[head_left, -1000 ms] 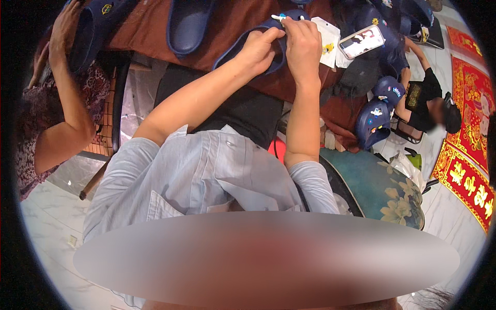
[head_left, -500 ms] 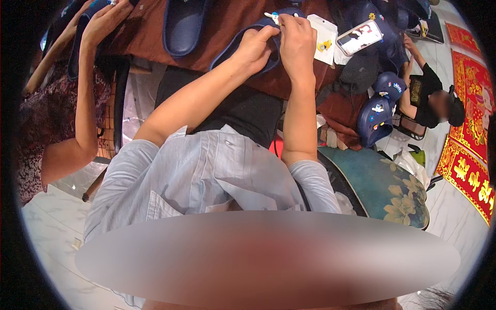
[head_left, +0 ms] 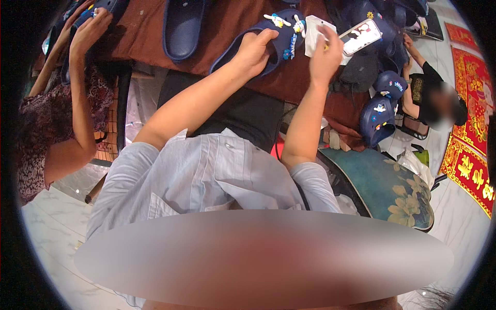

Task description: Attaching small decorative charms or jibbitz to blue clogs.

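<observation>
A navy clog [head_left: 280, 42] lies tilted on the brown cloth in front of me. My left hand [head_left: 254, 53] is closed around its near rim, thumb on top. White character charms [head_left: 277, 20] and a small blue charm strip [head_left: 292, 47] sit on the clog's upper. To the right, my right hand [head_left: 326, 58] hovers over a white card [head_left: 314, 34], its fingers apart and slightly blurred. A bit of a yellow charm [head_left: 326, 48] shows by those fingers. Part of the card is hidden behind the hand.
A phone [head_left: 361, 36] with a lit screen lies right of the card. Another navy clog [head_left: 183, 31] rests left on the brown cloth [head_left: 139, 41]. Decorated clogs [head_left: 376, 119] stand at right. A co-worker's hand [head_left: 88, 33] holds a clog at left; another person [head_left: 426, 95] sits far right.
My right hand has left the clog's charms and moved right to the card, uncovering the charms. My left hand keeps its grip. The left co-worker's hand has shifted down and left.
</observation>
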The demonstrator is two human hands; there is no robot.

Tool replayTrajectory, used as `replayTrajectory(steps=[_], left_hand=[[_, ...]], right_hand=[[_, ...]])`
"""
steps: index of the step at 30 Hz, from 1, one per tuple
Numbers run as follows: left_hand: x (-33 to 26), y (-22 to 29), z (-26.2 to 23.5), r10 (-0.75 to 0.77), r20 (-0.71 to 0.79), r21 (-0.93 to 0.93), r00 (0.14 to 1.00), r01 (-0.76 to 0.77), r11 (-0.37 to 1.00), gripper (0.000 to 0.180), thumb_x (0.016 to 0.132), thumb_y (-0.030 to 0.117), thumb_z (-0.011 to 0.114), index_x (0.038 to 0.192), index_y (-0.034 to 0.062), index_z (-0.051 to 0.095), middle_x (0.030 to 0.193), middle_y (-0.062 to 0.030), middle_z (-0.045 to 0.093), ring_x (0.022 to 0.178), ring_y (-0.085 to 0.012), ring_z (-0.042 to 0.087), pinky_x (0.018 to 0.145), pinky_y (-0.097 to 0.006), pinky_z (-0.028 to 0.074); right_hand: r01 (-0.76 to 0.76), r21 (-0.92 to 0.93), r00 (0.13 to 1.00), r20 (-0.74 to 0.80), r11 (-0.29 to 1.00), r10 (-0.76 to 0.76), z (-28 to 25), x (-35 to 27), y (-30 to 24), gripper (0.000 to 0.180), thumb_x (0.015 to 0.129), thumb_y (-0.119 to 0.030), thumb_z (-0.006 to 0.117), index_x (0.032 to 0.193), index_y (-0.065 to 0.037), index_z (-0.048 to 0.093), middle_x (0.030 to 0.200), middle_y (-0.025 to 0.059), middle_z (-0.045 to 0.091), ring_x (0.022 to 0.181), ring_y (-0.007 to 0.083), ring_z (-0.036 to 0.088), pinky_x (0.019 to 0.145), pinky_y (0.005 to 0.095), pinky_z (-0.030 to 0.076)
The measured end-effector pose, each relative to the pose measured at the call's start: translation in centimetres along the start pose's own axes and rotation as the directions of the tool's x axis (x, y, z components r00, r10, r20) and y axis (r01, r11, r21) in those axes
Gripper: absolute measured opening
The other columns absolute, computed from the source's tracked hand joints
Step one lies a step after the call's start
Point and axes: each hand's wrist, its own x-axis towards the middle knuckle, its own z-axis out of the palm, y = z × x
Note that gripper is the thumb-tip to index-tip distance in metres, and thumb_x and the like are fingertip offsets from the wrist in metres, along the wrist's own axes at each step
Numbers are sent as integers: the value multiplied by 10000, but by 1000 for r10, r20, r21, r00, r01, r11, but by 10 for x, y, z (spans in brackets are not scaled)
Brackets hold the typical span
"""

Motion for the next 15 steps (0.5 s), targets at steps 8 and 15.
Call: replayTrajectory(steps=[8, 15], left_hand=[[-2, 1, 4, 7, -8, -9, 1000, -7, 1000, 255, 830, 54, 614, 1044, -78, 571, 1046, -111, 623, 951, -187, 602, 876, -336, 469], [-3, 3, 3, 4, 18, 1, 1000, -4, 1000, 258, 843, 56, 604, 1061, -76, 567, 1048, -104, 623, 959, -195, 601, 895, -341, 463]], right_hand=[[-81, -608, 994, -103, 790, 23, -38, 13, 97, 560, 809, 28, 524, 1302, -236, 562, 1080, 211, 467, 973, 361, 441, 884, 437, 396], [-64, -799, 984, 50, 598, 171, -40, 24, 103, 536, 883, -75, 473, 1326, -374, 521, 1097, 179, 440, 955, 347, 457, 869, 396, 400]])
